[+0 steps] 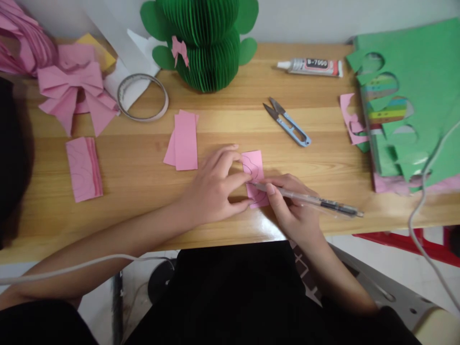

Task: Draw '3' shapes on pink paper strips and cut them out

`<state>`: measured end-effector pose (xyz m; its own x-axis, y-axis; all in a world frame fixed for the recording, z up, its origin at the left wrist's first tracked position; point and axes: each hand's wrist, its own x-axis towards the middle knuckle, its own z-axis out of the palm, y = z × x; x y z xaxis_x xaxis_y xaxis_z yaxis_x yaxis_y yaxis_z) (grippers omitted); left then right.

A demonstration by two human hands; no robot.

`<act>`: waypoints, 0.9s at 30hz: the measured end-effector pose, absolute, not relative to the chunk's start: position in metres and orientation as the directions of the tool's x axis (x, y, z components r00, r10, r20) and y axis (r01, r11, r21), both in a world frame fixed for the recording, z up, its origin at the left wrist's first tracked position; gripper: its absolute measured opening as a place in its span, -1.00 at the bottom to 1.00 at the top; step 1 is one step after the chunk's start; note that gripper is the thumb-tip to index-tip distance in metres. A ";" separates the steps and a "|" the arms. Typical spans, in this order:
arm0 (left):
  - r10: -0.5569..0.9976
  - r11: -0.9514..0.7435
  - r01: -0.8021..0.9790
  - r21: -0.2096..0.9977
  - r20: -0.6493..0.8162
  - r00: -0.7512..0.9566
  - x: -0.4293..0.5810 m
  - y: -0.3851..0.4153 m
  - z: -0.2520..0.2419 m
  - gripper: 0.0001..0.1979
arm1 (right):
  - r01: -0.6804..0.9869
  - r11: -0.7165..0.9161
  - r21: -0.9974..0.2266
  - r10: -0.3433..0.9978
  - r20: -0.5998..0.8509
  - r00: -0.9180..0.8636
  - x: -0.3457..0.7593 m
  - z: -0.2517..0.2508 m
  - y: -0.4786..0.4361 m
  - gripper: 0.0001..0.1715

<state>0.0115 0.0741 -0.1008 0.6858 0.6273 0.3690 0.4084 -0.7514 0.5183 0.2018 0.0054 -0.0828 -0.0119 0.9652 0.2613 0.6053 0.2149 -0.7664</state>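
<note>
A small pink paper piece (255, 160) with curved pen lines lies on the table in front of me. My left hand (221, 184) rests at its left side, fingers spread and fingertips pressing the paper's edge. In my right hand (293, 203) is a clear-barrelled pen (316, 200), gripped near its tip, with the tip touching the paper beside my left fingers. To the left lie blank pink paper strips (186, 141), overlapping each other. A stack of pink paper pieces (82, 170) with similar drawn curves sits farther left.
Thread snips (287, 122) and a glue tube (314, 67) lie behind my right hand. A green honeycomb paper decoration (208, 62) stands at the back. Pink paper bows (77, 86) and a tape roll (163, 103) are back left. Green sheets (431, 96) and a white cable (424, 187) are on the right.
</note>
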 end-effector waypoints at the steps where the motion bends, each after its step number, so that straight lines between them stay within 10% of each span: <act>1: 0.627 -0.750 0.404 0.524 0.367 0.687 0.012 0.074 -0.101 -0.69 | 0.607 0.207 -0.767 0.967 0.256 -0.006 0.202 -0.084 0.005 -0.84; 27: 0.629 -0.762 0.459 0.456 0.355 0.692 0.014 0.070 -0.097 -0.75 | 0.675 0.114 -0.729 0.964 0.246 0.102 0.208 -0.088 -0.005 -0.75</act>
